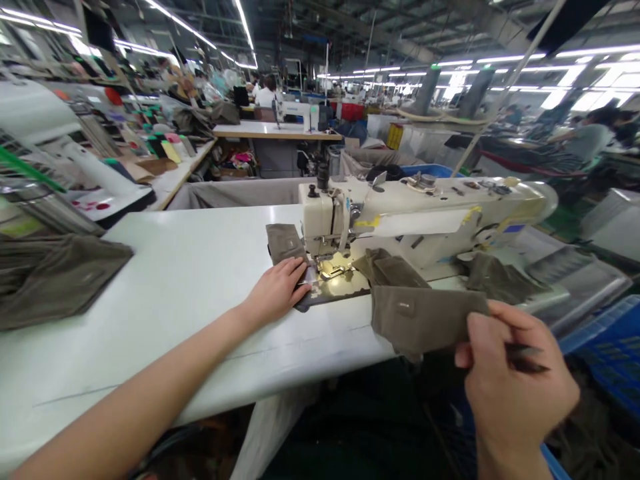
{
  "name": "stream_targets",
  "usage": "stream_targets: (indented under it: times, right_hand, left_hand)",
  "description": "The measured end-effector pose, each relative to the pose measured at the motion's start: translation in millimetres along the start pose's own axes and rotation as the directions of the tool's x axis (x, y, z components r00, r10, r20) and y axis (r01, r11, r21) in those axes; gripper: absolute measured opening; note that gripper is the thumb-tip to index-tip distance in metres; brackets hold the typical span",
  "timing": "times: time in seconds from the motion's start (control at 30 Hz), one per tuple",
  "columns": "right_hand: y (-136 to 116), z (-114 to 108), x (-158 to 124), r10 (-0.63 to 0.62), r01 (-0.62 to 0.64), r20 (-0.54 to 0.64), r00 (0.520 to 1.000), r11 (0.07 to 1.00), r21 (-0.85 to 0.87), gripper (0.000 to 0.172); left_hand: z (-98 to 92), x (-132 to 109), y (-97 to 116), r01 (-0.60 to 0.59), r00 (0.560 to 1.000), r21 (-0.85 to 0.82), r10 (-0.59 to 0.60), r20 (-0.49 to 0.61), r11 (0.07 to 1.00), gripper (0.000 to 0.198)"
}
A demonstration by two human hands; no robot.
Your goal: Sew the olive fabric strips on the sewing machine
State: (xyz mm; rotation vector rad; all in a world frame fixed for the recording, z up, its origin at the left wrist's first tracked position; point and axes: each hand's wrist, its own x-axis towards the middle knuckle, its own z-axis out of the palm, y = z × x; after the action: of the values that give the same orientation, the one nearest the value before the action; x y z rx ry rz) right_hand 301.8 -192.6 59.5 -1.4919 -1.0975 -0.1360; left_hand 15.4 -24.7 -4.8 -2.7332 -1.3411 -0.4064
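My left hand (280, 288) lies with its fingers stretched out, the tips at the edge of an olive-brown fabric flap (284, 241) beside the needle area of a sewing machine (325, 217). A small buttonhole-like slit shows on that flap. In front of the machine, my right hand (515, 373) pinches the right end of a second olive-brown fabric flap (425, 315), which also has a small slit. A dark pointed tool (530, 358) sticks out between the fingers of this hand; its kind is unclear. More folded brown fabric (395, 268) lies just behind the held flap, right of the needle plate (340, 283).
A stack of brown fabric (60, 277) lies on the left of the white table (190, 267). Another brown piece (495, 277) rests under the machine's right end. Blue crates (607, 347) stand at the right. Thread cones (170, 147) and another sewing machine (295, 113) are farther back.
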Motion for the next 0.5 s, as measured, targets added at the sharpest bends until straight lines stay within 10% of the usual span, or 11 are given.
stream_targets:
  times: [0.23,0.37,0.5]
  right_hand:
    - [-8,0,-5,-0.187,0.193,0.208,0.96,0.981,-0.011,0.016]
    - [-23,2,-15,-0.34,0.287,0.447,0.828,0.94,0.183,0.012]
    - [-36,0,-17,-0.421,0.335,0.523,0.741,0.907,0.256,0.01]
  left_hand:
    - [-28.5,-55,-40,0.181,0.983,0.012,-0.18,-0.045,0.983,0.049]
    - [-66.2,-62,22,-0.007,0.994,-0.304,-0.027,-0.109,0.953,0.067]
    - [-92.4,-52,96,-0.065,0.948,-0.817,0.291,0.129,0.574,0.048]
